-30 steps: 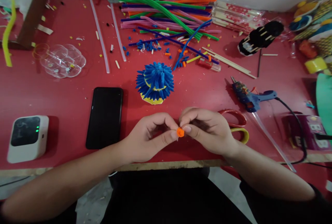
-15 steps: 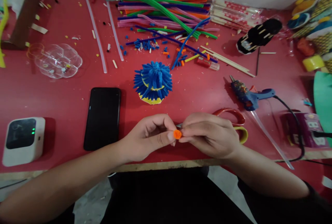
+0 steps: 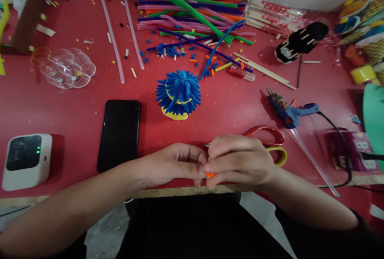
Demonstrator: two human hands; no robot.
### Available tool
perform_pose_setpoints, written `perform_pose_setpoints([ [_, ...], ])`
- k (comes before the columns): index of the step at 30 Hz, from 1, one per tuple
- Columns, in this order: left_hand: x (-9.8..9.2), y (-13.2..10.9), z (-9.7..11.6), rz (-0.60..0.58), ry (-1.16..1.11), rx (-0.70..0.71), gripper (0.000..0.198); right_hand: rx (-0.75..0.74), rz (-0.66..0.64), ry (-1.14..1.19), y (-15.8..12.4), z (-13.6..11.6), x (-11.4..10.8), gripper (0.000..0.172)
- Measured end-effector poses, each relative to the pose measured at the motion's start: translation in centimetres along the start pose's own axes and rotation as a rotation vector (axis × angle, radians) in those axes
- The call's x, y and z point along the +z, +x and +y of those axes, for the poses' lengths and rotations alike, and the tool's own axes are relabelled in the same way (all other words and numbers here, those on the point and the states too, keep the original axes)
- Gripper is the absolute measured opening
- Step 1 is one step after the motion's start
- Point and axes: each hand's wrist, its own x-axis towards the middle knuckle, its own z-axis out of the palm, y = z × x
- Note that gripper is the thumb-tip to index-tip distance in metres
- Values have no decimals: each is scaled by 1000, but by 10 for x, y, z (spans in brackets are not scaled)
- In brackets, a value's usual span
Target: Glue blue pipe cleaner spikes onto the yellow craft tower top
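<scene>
Near the table's front edge, my left hand (image 3: pixel 180 165) and my right hand (image 3: pixel 238 161) meet fingertip to fingertip, both closed on a small orange coil of pipe cleaner (image 3: pixel 209 175). Fingers cover most of the coil, so only a bit of orange shows. Under my right hand lie scissors (image 3: pixel 279 155) with red and yellow handles; their blade tip pokes out at its left side. Beyond my hands stands a blue and yellow tiered figure (image 3: pixel 179 95) made of pipe cleaner pieces.
A black phone (image 3: pixel 120 135) and a white device (image 3: pixel 27 162) lie to the left. On the right rests a glue gun (image 3: pixel 288 109) with its cord. Farther back are a pile of pipe cleaners (image 3: pixel 192 7), a clear flower-shaped tray (image 3: pixel 68 69) and a black figure (image 3: pixel 301 42).
Both hands have come down slightly toward the table edge. The orange coil's round face showed before; now my right fingers fold over it and hide most of it.
</scene>
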Motion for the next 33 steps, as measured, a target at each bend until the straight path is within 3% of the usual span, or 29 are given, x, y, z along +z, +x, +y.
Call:
perform_pose_setpoints([
  [6,0,1,0,56,-39,55,22,-40,-139,-276,8,-10,-14,11],
  [11,-1,-1,3,-26,-77,-21,18,194,-177,-92,8,-17,-16,11],
  [16,-1,-1,4,-56,-83,-124,25,-39,-253,-165,1,-11,-20,20],
  [20,-2,-1,3,-60,-47,-183,33,-85,-209,-205,-2,-8,-18,11],
  [22,-2,0,3,-27,-29,-164,34,-119,-195,-255,-1,-7,-17,8],
  [27,4,1,3,175,81,61,25,-122,-149,-385,4,-5,-17,10],
  [33,9,-1,6,295,272,152,22,68,-120,-255,8,-8,-20,21],
])
